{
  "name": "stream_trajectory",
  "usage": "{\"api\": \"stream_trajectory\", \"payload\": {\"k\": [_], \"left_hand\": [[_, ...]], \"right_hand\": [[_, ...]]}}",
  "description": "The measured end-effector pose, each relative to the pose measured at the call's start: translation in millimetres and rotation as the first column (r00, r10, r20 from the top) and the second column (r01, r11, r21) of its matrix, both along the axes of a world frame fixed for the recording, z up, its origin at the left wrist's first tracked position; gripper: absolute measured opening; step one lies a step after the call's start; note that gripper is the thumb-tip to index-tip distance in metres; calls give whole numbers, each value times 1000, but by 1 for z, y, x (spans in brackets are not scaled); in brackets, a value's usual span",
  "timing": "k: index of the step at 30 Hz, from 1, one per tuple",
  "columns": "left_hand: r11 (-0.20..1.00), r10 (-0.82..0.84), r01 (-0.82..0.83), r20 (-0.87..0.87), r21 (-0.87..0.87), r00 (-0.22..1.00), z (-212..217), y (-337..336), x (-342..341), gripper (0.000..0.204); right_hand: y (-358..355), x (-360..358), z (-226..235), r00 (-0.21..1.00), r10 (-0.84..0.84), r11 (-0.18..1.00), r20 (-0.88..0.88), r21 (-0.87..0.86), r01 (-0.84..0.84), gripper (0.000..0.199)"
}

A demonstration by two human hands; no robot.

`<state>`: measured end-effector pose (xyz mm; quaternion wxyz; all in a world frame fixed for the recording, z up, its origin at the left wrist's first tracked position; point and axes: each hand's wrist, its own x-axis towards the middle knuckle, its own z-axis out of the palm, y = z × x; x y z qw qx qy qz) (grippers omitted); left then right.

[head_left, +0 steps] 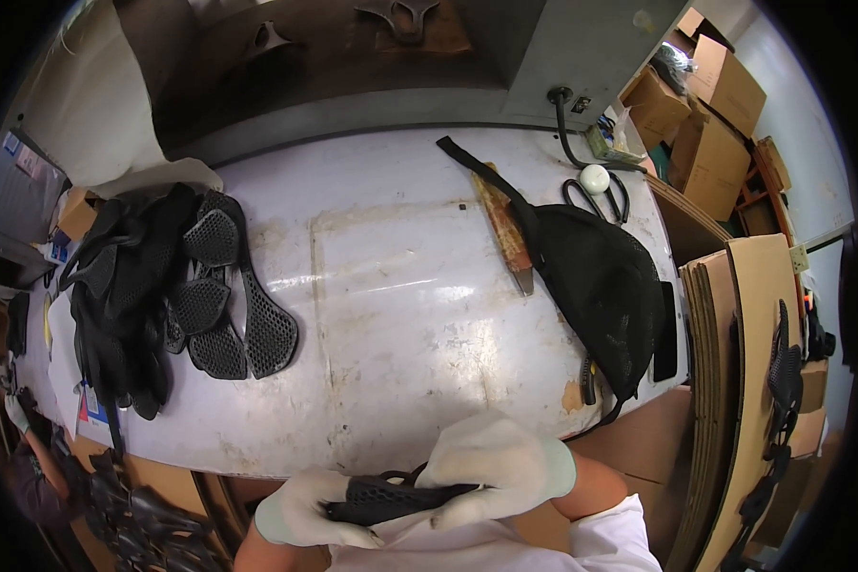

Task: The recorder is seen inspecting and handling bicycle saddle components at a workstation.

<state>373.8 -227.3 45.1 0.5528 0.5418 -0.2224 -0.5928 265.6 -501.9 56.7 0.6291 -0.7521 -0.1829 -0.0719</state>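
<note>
At the table's near edge, close to my body, I hold a black honeycomb-textured pad between my gloved hands. My left hand is closed around its left end. My right hand grips the right end, its thumb along the pad's lower edge. White gloves cover both hands, and the fingers behind the pad are partly hidden. Further left on the table lie similar black honeycomb pads, beside a heap of black mesh material.
A black mesh bag-like piece lies at the right, by a rusty blade-like tool and black-handled scissors. A grey machine housing stands behind the white table. Cardboard sheets lean at the right; a co-worker's gloved hand shows far left.
</note>
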Motion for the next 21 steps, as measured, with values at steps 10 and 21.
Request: {"api": "stream_trajectory", "payload": {"k": [10,21], "left_hand": [[985,91,54,764,-163,639,5,-5,-10,39],[998,57,-24,763,-55,644,24,-14,-12,38]], "right_hand": [[9,-6,-7,994,-67,988,88,-135,79,32],[8,-1,-18,998,-8,1000,-62,-6,7,26]]}}
